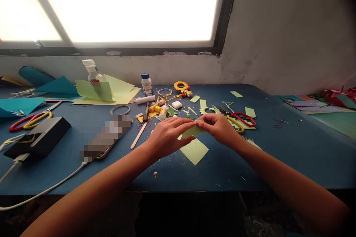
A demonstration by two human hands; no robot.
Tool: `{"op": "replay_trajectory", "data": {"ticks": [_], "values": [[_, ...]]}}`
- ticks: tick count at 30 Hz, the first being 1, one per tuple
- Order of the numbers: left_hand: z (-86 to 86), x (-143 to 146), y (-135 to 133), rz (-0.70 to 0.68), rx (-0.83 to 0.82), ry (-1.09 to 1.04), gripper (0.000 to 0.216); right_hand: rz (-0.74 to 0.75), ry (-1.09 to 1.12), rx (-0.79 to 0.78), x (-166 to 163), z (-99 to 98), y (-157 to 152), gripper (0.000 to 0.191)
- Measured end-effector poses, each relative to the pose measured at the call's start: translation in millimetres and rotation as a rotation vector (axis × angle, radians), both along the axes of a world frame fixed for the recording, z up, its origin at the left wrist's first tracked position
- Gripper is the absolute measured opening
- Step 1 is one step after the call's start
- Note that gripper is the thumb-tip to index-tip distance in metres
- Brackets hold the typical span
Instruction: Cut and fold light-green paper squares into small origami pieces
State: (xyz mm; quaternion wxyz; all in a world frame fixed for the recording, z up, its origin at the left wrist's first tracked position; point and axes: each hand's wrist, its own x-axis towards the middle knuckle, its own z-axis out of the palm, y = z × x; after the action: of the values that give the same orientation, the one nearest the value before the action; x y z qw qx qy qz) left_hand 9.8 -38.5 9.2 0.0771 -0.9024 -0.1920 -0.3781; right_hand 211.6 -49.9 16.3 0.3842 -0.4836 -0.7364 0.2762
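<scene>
Between my two hands is a small light green paper piece (194, 130), partly covered by the fingers. My right hand (219, 127) pinches its upper edge with thumb and fingertips. My left hand (170, 133) has its fingers along the paper's top, thumb below, and its fingertips meet those of the right. Under the hands, a larger square of green paper (195, 152) lies flat on the blue table (172, 181). Just beyond my right hand lie scissors with red and yellow handles (244, 119), blades partly open, among green paper offcuts (203, 105).
At left are a blurred phone (105, 140) on a white cable, a black box (39, 137) and another pair of scissors (30, 120). Behind stand a white bottle with a blue cap (146, 84) and folded green sheets (105, 90). A wooden stick (139, 135) lies beside my left hand.
</scene>
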Motion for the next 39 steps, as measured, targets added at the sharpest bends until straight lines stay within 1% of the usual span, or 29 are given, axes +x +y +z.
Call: {"op": "replay_trajectory", "data": {"ticks": [2, 5, 7, 9, 11, 15, 17, 21, 23, 25, 28, 31, 33, 36, 37, 39], "values": [[-2.7, 2.3, 0.1, 0.01, -0.026, -0.01, 0.027, 0.01, 0.01, -0.027, -0.2, -0.8, 0.5, 0.033], [-3.7, 1.4, 2.0, 0.016, -0.198, -0.102, 0.024, 0.055, 0.042, -0.057, 0.7, -1.1, 0.3, 0.036], [-2.5, -0.3, 2.8, 0.016, -0.305, -0.181, 0.022, 0.112, 0.07, -0.088, 1.1, -1.4, -0.2, 0.034], [-0.5, -1.6, 2.6, 0.009, -0.382, -0.247, 0.022, 0.151, 0.088, -0.112, 0.6, -2.4, -0.4, 0.037], [1.6, -1.8, 1.4, 0.001, -0.442, -0.291, 0.023, 0.157, 0.103, -0.11, -0.3, -4.1, -0.1, 0.038], [5.2, -0.6, -1.8, -0.009, -0.559, -0.365, 0.025, 0.182, 0.182, -0.106, -1.5, -5.7, 1.3, 0.035], [6.3, -0.2, -1.5, -0.007, -0.687, -0.411, 0.03, 0.192, 0.21, -0.116, -1.4, -4.4, 1.2, 0.032], [4.7, 0.0, 3.5, -0.033, -1.055, -0.531, 0.04, 0.199, 0.246, -0.113, -1.5, -1.0, -0.5, 0.03], [1.9, 1.5, 5.6, -0.079, -1.219, -0.56, 0.04, 0.18, 0.249, -0.099, -2.3, -1.6, -1.0, 0.03], [-1.3, 4.3, 6.0, -0.098, -1.329, -0.596, 0.036, 0.154, 0.234, -0.095, -3.6, -4.4, -0.9, 0.03], [-4.2, 8.6, 4.1, -0.096, -1.38, -0.698, 0.032, 0.146, 0.206, -0.117, -5.3, -10.7, 0.3, 0.029], [-3.2, 9.6, 2.3, -0.1, -1.396, -0.667, 0.033, 0.162, 0.181, -0.118, -5.2, -13.7, 0.9, 0.028], [-0.9, 8.3, 2.2, -0.092, -1.367, -0.619, 0.034, 0.204, 0.118, -0.128, -4.0, -12.0, -0.3, 0.028], [2.4, 5.2, 3.1, -0.068, -1.29, -0.597, 0.03, 0.268, -0.04, -0.116, -1.7, -5.4, -3.9, 0.025], [3.2, 4.4, 3.6, -0.061, -1.271, -0.602, 0.028, 0.263, -0.067, -0.09, -1.1, -3.0, -5.1, 0.023], [4.3, 3.4, 4.2, -0.055, -1.246, -0.636, 0.026, 0.205, -0.046, -0.021, 0.2, 0.7, -6.5, 0.02]]}}
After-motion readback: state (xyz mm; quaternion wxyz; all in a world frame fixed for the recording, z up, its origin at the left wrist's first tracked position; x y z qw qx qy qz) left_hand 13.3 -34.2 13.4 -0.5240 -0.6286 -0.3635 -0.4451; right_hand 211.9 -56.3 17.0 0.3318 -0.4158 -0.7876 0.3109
